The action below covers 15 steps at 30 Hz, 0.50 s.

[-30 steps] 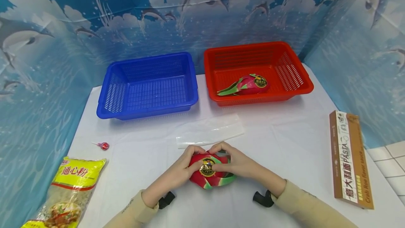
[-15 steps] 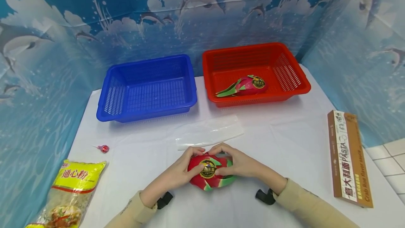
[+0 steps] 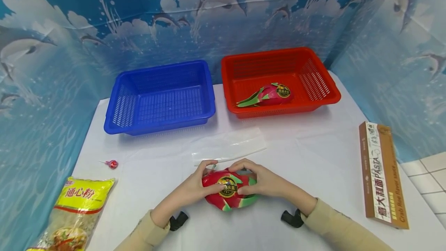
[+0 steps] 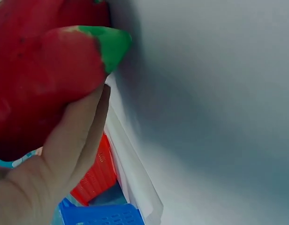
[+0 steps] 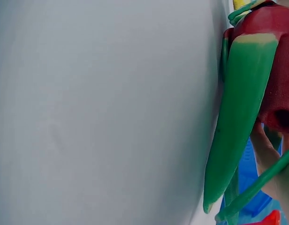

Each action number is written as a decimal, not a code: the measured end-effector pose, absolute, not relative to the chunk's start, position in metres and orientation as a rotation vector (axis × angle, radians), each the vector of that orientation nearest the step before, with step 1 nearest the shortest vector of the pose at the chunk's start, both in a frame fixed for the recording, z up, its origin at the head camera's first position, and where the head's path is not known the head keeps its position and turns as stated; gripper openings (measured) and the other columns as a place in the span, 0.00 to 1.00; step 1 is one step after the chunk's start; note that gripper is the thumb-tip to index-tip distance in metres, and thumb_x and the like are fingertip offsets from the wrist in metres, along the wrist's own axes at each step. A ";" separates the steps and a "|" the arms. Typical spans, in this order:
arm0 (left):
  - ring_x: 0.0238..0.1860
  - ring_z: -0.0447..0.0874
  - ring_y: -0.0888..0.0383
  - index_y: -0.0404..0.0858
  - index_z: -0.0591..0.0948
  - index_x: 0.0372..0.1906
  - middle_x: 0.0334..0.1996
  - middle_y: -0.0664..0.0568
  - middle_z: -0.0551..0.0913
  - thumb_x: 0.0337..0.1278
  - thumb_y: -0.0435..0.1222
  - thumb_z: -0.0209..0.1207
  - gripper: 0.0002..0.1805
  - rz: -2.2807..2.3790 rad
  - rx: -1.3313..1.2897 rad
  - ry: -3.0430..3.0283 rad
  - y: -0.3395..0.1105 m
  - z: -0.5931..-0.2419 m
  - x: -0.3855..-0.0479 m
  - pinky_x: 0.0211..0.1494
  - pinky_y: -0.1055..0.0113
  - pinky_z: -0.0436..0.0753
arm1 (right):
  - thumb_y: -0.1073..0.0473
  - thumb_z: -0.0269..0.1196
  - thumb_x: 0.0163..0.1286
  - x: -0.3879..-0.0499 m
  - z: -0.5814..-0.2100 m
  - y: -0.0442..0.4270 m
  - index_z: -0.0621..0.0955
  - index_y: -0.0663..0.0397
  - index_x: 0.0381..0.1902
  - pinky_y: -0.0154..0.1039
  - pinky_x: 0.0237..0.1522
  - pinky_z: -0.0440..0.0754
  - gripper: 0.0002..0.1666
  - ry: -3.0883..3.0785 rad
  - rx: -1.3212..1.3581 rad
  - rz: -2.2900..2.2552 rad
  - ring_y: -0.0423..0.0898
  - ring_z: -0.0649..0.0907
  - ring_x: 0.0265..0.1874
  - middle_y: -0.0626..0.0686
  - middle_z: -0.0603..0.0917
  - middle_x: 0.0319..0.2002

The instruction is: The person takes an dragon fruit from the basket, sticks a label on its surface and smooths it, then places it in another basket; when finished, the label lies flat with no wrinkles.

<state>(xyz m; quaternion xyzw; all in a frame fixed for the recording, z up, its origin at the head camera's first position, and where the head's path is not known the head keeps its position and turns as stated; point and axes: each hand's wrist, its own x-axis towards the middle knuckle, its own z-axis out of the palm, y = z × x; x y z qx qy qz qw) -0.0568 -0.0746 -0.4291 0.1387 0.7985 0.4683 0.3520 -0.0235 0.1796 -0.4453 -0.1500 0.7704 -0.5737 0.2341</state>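
Observation:
A red dragon fruit with green-tipped scales and a black-and-gold round sticker is between both hands at the table's near middle. My left hand grips its left end, thumb on the sticker's edge. The right hand holds the other end, its thumb on the near side and fingers over the far side. In the left wrist view, fingers lie under the fruit's red skin. Long green leaves stick out of the fruit in the right wrist view. A flat clear plastic bag lies just beyond the hands.
A blue basket stands at back left. The red basket beside it holds another dragon fruit. At left lie a lollipop and a macaroni bag. A pasta box lies at right.
The left hand's fingers have spread and shifted slightly left along the dragon fruit. The fruit has turned a little, and more of its sticker shows. The right hand stays nearly still.

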 end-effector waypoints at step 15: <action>0.56 0.76 0.50 0.33 0.64 0.71 0.59 0.43 0.77 0.51 0.56 0.67 0.48 1.150 0.342 2.069 -0.078 -0.434 -0.059 0.56 0.49 0.81 | 0.57 0.63 0.70 -0.061 -0.391 0.262 0.75 0.51 0.64 0.40 0.57 0.81 0.25 2.534 -0.299 -1.600 0.46 0.75 0.62 0.51 0.78 0.62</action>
